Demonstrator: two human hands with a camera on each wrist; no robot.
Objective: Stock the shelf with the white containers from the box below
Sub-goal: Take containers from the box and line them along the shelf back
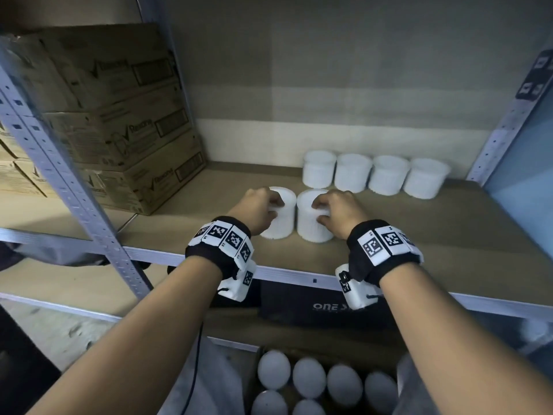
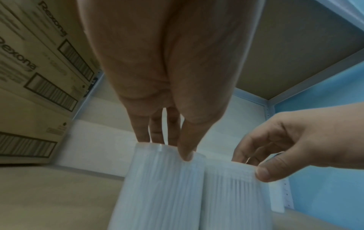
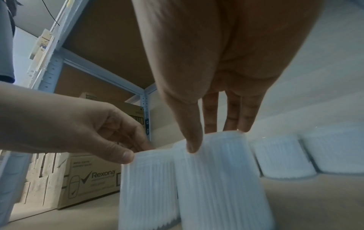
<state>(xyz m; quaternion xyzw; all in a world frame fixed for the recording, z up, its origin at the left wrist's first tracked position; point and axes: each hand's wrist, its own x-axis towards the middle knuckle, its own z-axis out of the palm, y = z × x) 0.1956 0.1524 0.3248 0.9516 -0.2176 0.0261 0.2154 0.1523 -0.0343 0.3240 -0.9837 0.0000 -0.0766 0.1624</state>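
Shelf point(image 1: 389, 235), four white containers point(image 1: 353, 172) rear, left hand point(image 1: 257, 208), right hand point(image 1: 338, 211) each pinching one, contents unseen

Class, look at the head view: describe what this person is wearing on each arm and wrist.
Both forearms are bare, no sleeves. Each wrist carries a black band covered with white square tiles printed with black coded markers, with a small white camera box hanging beneath. The hands are ungloved.

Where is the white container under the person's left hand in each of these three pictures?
Head: left container, centre, on the shelf board, gripped by the left hand.
Left wrist: bottom centre, below the fingertips.
Right wrist: bottom centre-left.
Shared landmark: the Rexona cartons.
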